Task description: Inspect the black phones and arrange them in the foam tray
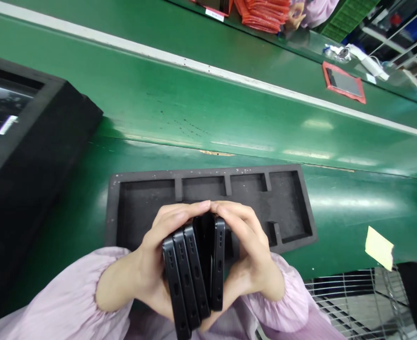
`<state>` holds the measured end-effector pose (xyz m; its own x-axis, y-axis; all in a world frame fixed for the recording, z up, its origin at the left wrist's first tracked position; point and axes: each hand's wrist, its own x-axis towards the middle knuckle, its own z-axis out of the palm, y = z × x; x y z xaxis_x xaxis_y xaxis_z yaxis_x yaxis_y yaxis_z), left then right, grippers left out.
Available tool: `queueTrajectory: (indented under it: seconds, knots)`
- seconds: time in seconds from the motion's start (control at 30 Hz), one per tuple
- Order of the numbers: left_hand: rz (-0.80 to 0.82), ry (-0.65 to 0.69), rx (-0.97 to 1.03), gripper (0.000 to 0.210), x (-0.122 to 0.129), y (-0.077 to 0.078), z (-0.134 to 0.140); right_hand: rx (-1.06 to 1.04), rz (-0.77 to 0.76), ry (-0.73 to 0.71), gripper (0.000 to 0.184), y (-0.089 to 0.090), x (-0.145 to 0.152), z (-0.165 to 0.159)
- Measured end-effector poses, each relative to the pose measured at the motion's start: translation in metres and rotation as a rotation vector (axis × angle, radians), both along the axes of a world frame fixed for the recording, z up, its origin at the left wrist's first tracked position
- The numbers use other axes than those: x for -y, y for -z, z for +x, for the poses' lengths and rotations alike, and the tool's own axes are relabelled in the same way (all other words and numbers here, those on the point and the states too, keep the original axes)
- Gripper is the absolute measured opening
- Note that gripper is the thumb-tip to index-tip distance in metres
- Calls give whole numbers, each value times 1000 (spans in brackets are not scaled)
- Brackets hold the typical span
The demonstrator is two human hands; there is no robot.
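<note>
Phones [187, 278]: held on edge over black tray [113, 212], three clamped in left hand [153, 264], one in right hand [252, 245], with fingertips [204, 204] touching across the top, presumably to prevent slipping.

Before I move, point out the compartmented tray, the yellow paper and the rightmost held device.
Compartmented tray [113, 208]: head view, left rim.
Yellow paper [379, 248]: head view, middle.
Rightmost held device [218, 264]: head view, narrow edge.
</note>
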<state>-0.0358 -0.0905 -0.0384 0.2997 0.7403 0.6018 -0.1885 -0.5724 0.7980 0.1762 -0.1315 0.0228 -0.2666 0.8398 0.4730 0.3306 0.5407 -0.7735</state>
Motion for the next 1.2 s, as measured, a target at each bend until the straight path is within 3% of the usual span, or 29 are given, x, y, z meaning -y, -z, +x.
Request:
queueTrajectory:
  seconds: [0.27,0.43,0.67,0.87,0.97,1.1,1.2]
  knots:
    - [252,-17,-29,104,-10,-10,-5,-142,-3,-7,119,5,-2,-9]
    - [275,28,-13,132,-16,-9,-6,-171,1,-36,114,6,-3,-13]
    - [282,43,-28,126,-17,-14,-5,-109,-21,2,127,5,-1,-12]
    - [316,29,-47,114,-18,-16,-5,-153,-54,26,92,1,2,-15]
    - [302,10,-76,108,-17,-20,-4,-149,-54,15,101,2,2,-14]
    - [256,10,-83,123,-16,-21,-4,-107,-44,25,113,5,1,-11]
    - [247,13,-77,121,-16,-20,-4,-99,-26,22,117,5,0,-10]
